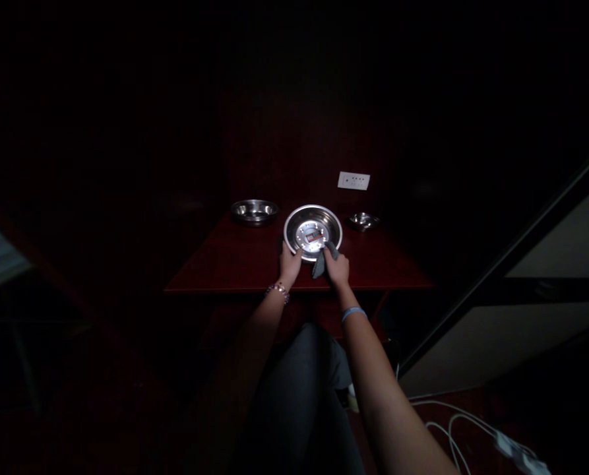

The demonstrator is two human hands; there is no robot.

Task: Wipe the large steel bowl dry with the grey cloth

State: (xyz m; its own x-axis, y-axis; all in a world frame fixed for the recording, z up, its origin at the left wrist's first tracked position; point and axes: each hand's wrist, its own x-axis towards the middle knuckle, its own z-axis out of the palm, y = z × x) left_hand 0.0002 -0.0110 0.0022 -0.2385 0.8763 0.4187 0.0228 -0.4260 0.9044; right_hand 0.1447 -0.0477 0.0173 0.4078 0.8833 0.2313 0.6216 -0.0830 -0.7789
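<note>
A shiny metal bowl [292, 225] is held tilted above the table, its inside facing me and a label [314, 235] on its bottom. My left hand [289, 264] grips the lower left rim, thumb over the edge and the other fingers hidden behind. At the lower right rim, my right hand [338, 266] is closed on a grey cloth [318, 266], which touches the bowl's edge and hangs down a little.
On the dark red table [215, 270], a second metal bowl [254, 222] stands at the back left and a smaller metal dish [363, 221] at the back right. A white socket plate [354, 181] is on the wall. White cables [452, 415] lie on the floor at right.
</note>
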